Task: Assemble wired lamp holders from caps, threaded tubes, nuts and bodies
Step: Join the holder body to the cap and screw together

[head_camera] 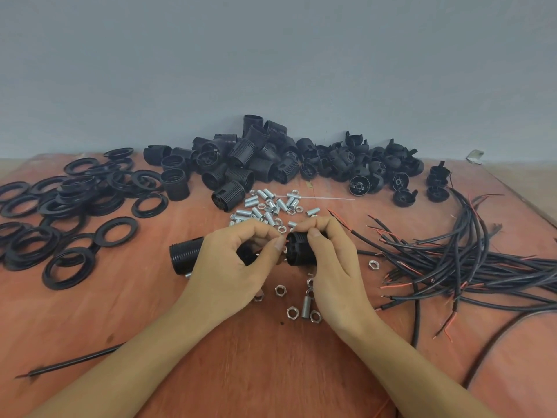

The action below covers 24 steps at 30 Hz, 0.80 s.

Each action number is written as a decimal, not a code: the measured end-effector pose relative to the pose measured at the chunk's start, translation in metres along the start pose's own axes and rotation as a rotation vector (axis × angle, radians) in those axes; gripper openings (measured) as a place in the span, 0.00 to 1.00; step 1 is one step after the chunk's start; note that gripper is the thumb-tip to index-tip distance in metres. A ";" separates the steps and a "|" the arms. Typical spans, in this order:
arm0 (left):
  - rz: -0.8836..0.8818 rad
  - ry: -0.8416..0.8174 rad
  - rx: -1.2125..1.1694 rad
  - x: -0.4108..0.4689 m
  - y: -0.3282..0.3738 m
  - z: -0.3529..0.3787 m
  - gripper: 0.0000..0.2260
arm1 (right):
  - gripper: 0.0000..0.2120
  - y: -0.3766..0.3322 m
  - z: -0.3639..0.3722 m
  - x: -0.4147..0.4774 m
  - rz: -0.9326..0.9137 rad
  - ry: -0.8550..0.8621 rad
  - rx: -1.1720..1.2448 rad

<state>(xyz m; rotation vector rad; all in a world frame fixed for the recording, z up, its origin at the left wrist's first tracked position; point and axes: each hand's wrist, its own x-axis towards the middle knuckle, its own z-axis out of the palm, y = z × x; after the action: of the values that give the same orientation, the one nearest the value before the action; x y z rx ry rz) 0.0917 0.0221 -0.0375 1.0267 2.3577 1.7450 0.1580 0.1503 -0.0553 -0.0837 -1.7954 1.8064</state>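
- Right hand (328, 260): grip closed round a black cap (297, 250), thumb on top, over the centre of the reddish worktop (271, 372).
- Left hand (238, 263): fingers curled, thumb & forefinger tips meet at the cap's face. Can't tell what, if anything, this grip pinches.
- Threaded black body (185, 254) sticks out sideways past the left hand's far side; can't tell if it is held.
- Rear, against the wall: bodies pile (235, 164) at centre, caps pile (361, 167) to its right, flat rings (75, 206) spread at left.
- Silver threaded tubes (268, 206) lie just beyond the hands; nuts (292, 312) are scattered btwn the wrists.
- Black wires (467, 260) w/ red ends are bundled at right.
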 end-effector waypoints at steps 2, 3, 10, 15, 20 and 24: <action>0.002 -0.001 0.010 -0.001 0.000 0.001 0.05 | 0.10 -0.001 0.000 -0.001 0.008 -0.004 -0.009; 0.003 -0.001 0.011 -0.002 0.000 0.002 0.05 | 0.10 -0.001 0.000 -0.001 0.011 -0.001 -0.010; 0.133 0.020 0.135 -0.002 -0.001 0.000 0.05 | 0.10 -0.005 0.002 -0.005 0.020 0.003 -0.025; 0.151 0.049 0.135 -0.002 0.001 0.002 0.05 | 0.10 -0.005 0.002 -0.004 0.029 0.018 -0.030; -0.088 -0.061 -0.096 0.008 0.005 -0.001 0.03 | 0.16 -0.003 0.004 0.005 0.139 0.106 0.073; -0.314 -0.144 -0.385 0.012 0.003 -0.005 0.03 | 0.12 -0.001 0.004 0.005 0.106 0.105 0.025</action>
<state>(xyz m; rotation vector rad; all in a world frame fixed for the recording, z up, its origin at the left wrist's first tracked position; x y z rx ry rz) 0.0818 0.0247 -0.0289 0.6597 1.8706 1.8276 0.1524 0.1485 -0.0528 -0.2636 -1.7226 1.8613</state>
